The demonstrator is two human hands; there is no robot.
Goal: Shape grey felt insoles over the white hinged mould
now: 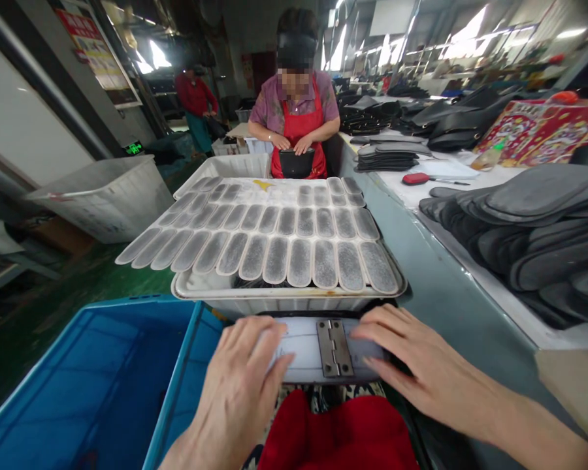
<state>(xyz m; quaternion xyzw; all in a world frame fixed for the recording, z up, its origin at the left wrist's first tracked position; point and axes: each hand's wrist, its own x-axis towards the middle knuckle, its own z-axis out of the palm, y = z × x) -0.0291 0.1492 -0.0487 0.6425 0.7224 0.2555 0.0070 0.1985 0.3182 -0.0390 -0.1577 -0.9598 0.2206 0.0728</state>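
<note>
My left hand [242, 382] lies flat, fingers spread, on the left half of a white hinged board [304, 343] just in front of me. My right hand [409, 359] rests flat on its right half, fingers stretched towards the metal hinge [334, 347] in the middle. Neither hand holds anything. Beyond the board stands a white tray [284, 294] covered with rows of several grey oval insole pieces [298, 261] with pale rims. A red cloth [338, 434] lies at the bottom under my wrists.
A blue crate [83, 378] sits at my left. Stacks of dark grey insoles [539, 228] fill the bench at right. A person in a red apron [296, 124] sits opposite, handling a dark piece. A white bin [102, 196] stands far left.
</note>
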